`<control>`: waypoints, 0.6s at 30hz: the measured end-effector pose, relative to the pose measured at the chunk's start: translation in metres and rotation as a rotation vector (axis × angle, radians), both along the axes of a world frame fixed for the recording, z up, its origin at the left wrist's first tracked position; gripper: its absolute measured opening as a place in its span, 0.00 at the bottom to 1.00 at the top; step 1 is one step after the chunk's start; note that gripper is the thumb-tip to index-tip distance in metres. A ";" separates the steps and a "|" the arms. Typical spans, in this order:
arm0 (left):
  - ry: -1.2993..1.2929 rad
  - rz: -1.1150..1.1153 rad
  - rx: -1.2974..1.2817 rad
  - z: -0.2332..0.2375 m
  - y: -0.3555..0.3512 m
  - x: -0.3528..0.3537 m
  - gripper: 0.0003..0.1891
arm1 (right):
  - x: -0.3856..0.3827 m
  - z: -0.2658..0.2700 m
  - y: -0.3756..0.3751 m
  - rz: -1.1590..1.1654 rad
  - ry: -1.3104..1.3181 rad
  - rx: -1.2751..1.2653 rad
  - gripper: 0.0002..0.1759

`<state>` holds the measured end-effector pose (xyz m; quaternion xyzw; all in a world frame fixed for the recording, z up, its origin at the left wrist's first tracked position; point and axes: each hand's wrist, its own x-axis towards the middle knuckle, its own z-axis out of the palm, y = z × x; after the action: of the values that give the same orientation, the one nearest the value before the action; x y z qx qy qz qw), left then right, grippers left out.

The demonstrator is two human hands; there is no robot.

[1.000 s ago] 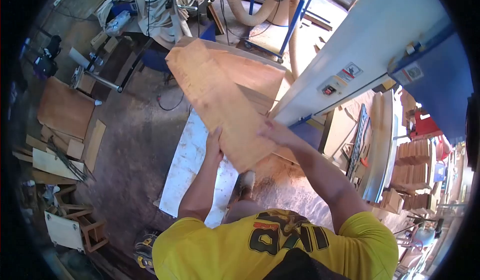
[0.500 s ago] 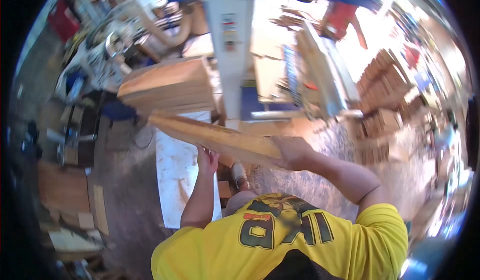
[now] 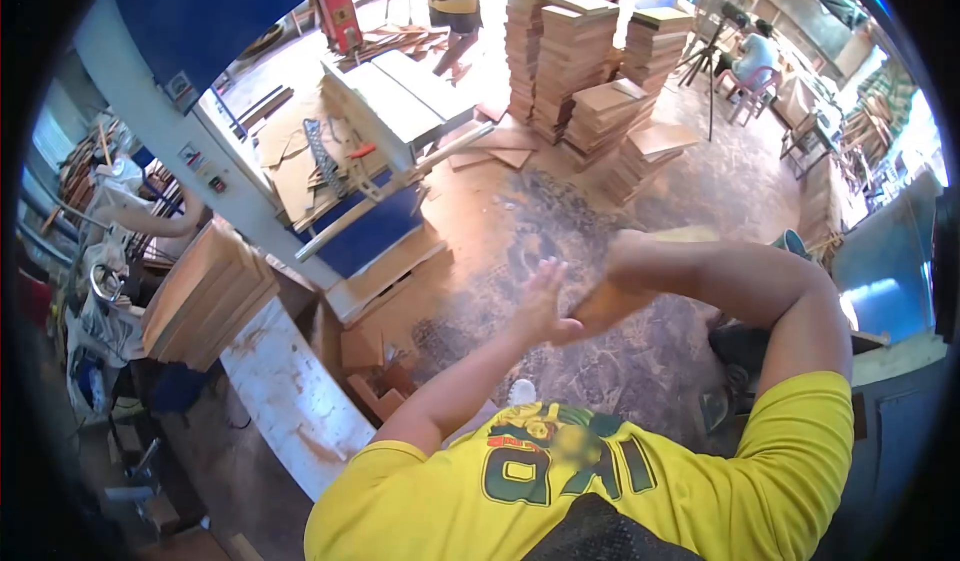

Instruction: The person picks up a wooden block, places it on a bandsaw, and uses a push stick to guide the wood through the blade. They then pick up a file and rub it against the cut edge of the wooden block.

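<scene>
In front of my yellow shirt, my right hand (image 3: 632,261) is closed round a wooden board (image 3: 603,309). Part of the board slants down to the left beneath the hand, and a pale stretch shows beyond the wrist; the forearm hides the middle. My left hand (image 3: 545,306) is held up with fingers stretched out and thumb apart, its thumb side close to the board's lower end. Over to the left, a stack of curved-top wooden pieces (image 3: 208,296) rests by a white, dust-marked panel (image 3: 295,391).
A blue-and-white machine column (image 3: 190,131) rises at left, beside a work table with a rail (image 3: 395,196). Tall stacks of boards (image 3: 575,66) stand on the dusty floor ahead. A tripod (image 3: 712,61), a standing person (image 3: 452,1) and a seated person (image 3: 755,56) are farther back.
My view has turned to the right, away from the stacked pieces. The board has swung right with my right hand; my left hand has come off it and spread its fingers.
</scene>
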<state>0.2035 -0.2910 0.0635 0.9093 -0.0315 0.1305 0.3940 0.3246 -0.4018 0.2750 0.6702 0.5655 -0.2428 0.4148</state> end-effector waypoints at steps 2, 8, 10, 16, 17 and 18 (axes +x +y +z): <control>-0.014 -0.123 -0.007 0.003 -0.026 0.022 0.61 | 0.030 -0.011 -0.043 0.025 -0.041 -0.131 0.11; 0.041 -0.312 -0.186 -0.022 -0.086 0.039 0.64 | 0.037 0.022 -0.054 0.038 -0.113 -0.407 0.11; 0.004 -0.399 -0.281 -0.022 -0.092 0.044 0.64 | 0.040 0.025 -0.053 0.103 -0.109 -0.315 0.11; 0.013 -0.252 -0.468 0.020 -0.020 0.020 0.52 | 0.000 0.110 0.023 0.494 -0.312 0.014 0.19; -0.031 -0.149 -0.515 0.025 -0.012 0.022 0.49 | 0.002 0.124 0.035 0.595 -0.375 0.004 0.22; -0.068 -0.038 -0.564 0.030 -0.004 0.023 0.46 | 0.012 0.127 0.041 0.617 -0.396 0.132 0.22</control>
<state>0.2261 -0.2945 0.0938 0.7581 -0.0242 0.1572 0.6325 0.3361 -0.3612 0.4020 0.5276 0.6641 0.0653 0.5257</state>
